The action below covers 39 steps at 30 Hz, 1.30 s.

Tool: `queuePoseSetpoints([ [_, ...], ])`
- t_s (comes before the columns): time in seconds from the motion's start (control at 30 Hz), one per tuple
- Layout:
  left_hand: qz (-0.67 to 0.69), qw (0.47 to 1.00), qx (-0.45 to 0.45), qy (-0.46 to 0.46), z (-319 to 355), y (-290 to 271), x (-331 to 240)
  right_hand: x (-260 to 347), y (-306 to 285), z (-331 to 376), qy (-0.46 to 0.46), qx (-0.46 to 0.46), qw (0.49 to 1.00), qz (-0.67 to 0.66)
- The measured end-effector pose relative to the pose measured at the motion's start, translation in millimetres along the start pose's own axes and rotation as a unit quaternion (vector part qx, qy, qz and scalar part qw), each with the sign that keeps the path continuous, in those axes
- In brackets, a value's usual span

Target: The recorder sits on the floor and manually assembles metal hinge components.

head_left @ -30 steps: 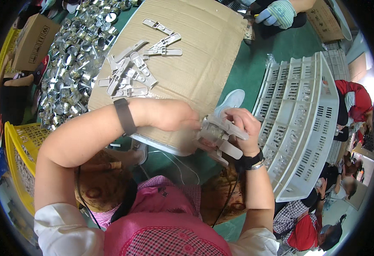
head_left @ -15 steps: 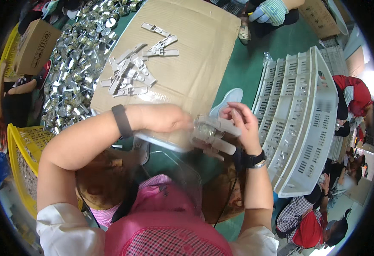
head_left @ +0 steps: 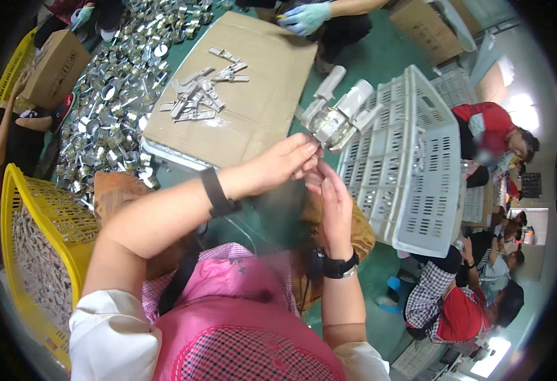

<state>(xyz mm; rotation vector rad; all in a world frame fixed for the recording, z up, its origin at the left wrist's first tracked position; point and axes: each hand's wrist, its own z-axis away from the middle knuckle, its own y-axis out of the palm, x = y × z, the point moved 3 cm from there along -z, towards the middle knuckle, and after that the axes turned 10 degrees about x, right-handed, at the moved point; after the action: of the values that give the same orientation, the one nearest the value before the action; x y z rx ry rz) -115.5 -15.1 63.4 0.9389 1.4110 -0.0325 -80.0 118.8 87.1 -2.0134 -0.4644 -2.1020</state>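
My left hand [head_left: 281,166] is closed, its fingertips gripping the lower end of a shiny round metal fitting with pale grey plastic levers [head_left: 337,124]. The fitting is raised beside the white crates, its levers splayed upward and outward. Just below, my right hand [head_left: 334,202] has its fingers stretched upward, the tips close against the left fingertips. Whether they touch the fitting is hidden. Several loose grey plastic lever pieces [head_left: 197,95] lie piled on a cardboard sheet [head_left: 259,76] in front of me.
Left of the cardboard spreads a large heap of metal fittings [head_left: 110,95]. A yellow basket [head_left: 69,254] of small parts stands at my left. White slatted crates [head_left: 427,178] are at my right. Across the cardboard, a co-worker's gloved hand [head_left: 307,18] shows. Other people sit at the right.
The fitting, blurred and low between my hands before, has moved up and right, away from my body. My left hand has gone with it, and my right hand has come in beneath.
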Motion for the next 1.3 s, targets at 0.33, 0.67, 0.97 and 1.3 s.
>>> queuePoseSetpoints([
  [0.33,-0.076,0.966,-0.144,0.199,35,108,-13,88,18,40,0.014,-0.001,0.998,0.067],
  [0.67,-0.535,0.828,-0.075,0.152,114,162,-77,139,45,87,-0.029,0.041,0.995,0.081],
  [0.97,-0.093,0.971,-0.004,0.220,117,82,-77,186,51,120,0.078,0.132,0.983,0.096],
  [1.3,0.009,0.983,0.153,0.104,122,110,-55,186,24,122,0.113,0.124,0.985,-0.044],
])
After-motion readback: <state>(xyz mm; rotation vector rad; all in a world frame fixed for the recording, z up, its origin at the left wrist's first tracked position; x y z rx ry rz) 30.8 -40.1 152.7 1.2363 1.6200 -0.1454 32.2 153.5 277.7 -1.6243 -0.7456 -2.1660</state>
